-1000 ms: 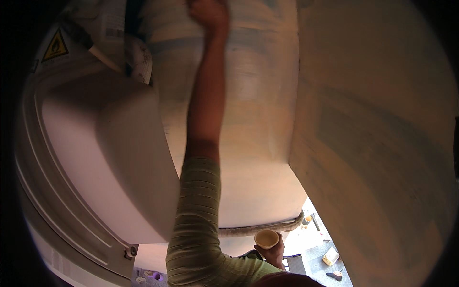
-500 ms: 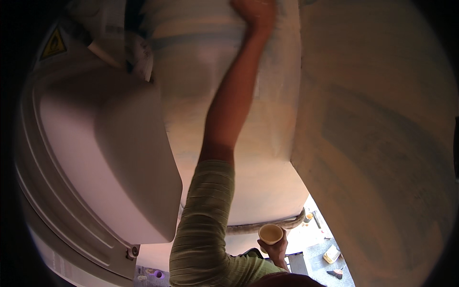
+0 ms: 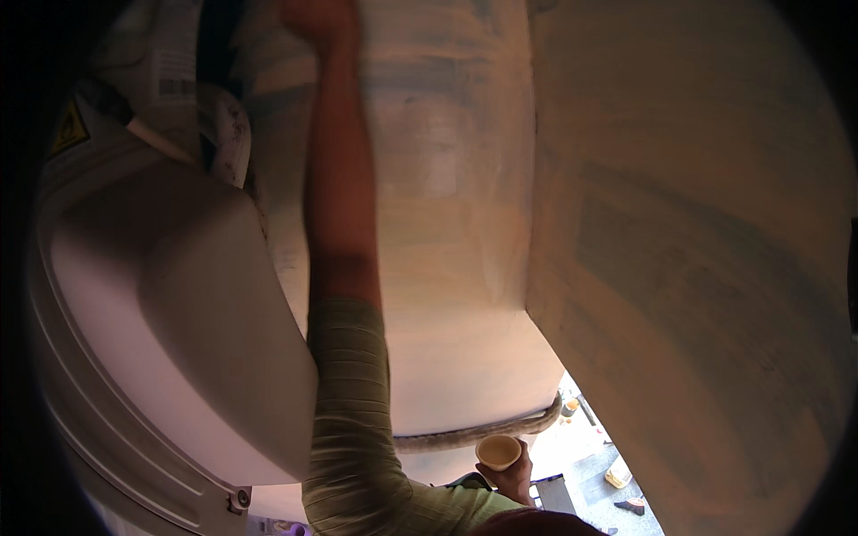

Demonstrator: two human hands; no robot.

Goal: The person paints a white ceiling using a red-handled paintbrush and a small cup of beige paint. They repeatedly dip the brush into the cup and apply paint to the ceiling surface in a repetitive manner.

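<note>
Below, fingers [image 3: 525,459] around cup [image 3: 498,453], unclear whether filled

One held cup [image 3: 499,453], one yellow label [image 3: 71,130]

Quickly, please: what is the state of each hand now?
Left hand: blurred, partly outside the picture; open or closed cannot be told.
Right hand: holding a cream-coloured, round cup.

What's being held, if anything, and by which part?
The right hand grips a pale cup around its outer side, below the rim. The left hand is blurred and cut off; cannot tell.
</note>
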